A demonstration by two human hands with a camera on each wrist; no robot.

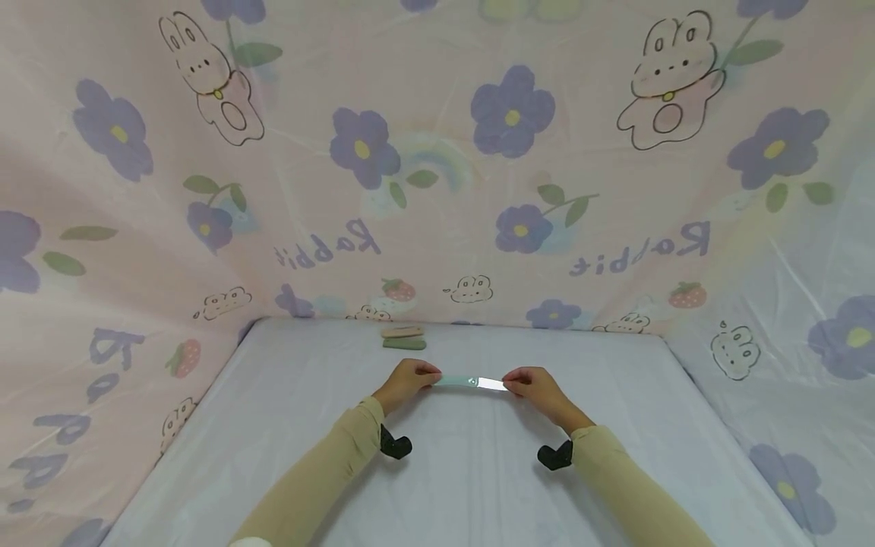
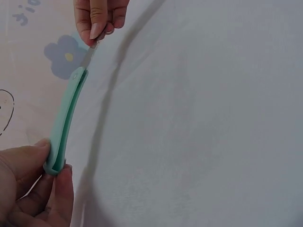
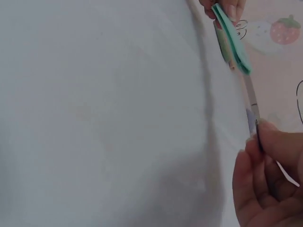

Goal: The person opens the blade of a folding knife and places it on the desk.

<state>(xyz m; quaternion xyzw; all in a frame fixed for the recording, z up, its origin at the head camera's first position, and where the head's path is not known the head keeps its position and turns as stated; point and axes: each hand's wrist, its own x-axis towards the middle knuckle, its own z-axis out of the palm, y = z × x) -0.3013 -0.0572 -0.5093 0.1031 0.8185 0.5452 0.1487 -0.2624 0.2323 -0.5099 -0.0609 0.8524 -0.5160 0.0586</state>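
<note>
A folding knife with a mint-green handle (image 1: 456, 381) and a bright metal blade (image 1: 491, 384) is held level above the white table, its blade swung out of the handle. My left hand (image 1: 408, 384) pinches the butt of the handle between thumb and fingers, as the left wrist view shows on the knife (image 2: 65, 113). At the other end my right hand (image 1: 540, 391) pinches the blade near its tip, and the fingertips hide that tip. In the right wrist view the handle's open slot (image 3: 232, 40) faces the camera.
Behind the left hand, two closed folding knives lie side by side on the table (image 1: 287, 425): a beige one (image 1: 402, 332) and a green one (image 1: 404, 344). Printed fabric (image 1: 437, 190) with flowers and rabbits hangs around the back and sides. Black wrist mounts (image 1: 395, 443) sit below both hands.
</note>
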